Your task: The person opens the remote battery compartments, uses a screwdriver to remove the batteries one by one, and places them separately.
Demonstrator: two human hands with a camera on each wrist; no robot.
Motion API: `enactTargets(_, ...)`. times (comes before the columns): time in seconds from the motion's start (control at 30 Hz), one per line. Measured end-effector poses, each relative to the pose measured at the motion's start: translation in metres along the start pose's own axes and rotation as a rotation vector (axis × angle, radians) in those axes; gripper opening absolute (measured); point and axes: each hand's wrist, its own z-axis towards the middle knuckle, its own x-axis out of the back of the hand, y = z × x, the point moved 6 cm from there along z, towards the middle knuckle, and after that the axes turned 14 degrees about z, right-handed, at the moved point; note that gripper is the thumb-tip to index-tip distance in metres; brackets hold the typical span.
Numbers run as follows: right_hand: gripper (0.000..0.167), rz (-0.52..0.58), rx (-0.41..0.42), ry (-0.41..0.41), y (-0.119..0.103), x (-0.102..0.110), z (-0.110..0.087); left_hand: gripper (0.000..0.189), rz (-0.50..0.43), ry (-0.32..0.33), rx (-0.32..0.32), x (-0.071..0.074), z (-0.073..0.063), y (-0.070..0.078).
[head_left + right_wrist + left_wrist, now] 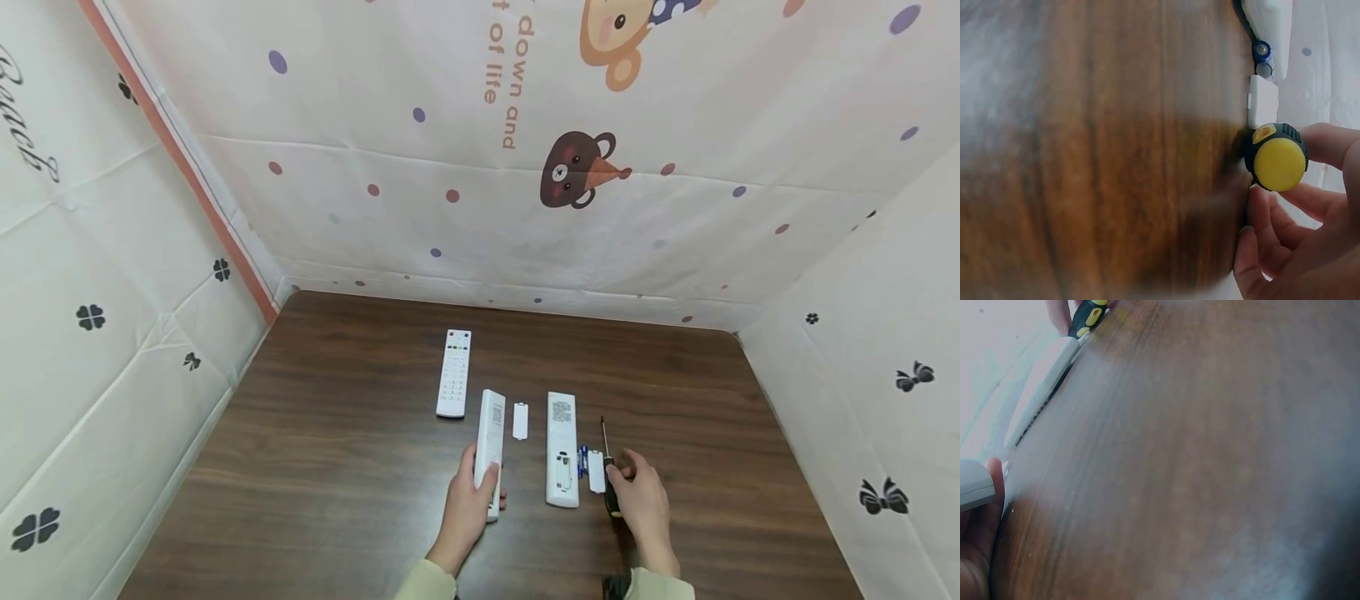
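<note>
Pale sleeves [426, 581] at the frame's bottom edge. Above, a tilted remote [489, 433], back up, gripped by the left hand [463, 504], fingers curled round, presumably to keep that face in sight. Lower right: a screwdriver [611, 502] pinched in the right hand [643, 500], thumb and fingers parted only by its handle. Between, a second remote [562, 433], compartment [563, 472] bared, blue batteries [582, 461] and white cover [596, 472] just beside, likely to keep parts together. Below centre, a loose cover [521, 421] and a third remote [453, 372], buttons up.
</note>
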Motion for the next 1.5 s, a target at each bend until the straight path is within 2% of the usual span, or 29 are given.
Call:
enactTargets(0.37,0.05,-0.014,-0.001,-0.007,0.002,0.0,0.0,0.049,0.003,-0.016,-0.008,0.0,0.0,0.0)
enactTargets(0.67,0.064,-0.061,0.009,-0.043,0.0,-0.005,0.002,0.049,0.008,-0.022,-0.011,0.0,0.001,0.002)
enactTargets(1.03,0.045,-0.093,0.051,-0.048,-0.003,-0.002,-0.002,0.047,-0.015,-0.025,-0.016,0.0,0.0,0.002)
enactTargets(1.27,0.042,-0.012,-0.003,0.012,0.002,0.002,-0.003,0.045,-0.019,-0.027,-0.013,-0.001,0.001,0.001)
enactTargets(1.5,0.039,0.134,0.014,0.108,-0.003,0.005,-0.006,0.044,-0.007,-0.018,0.007,-0.002,0.002,-0.001)
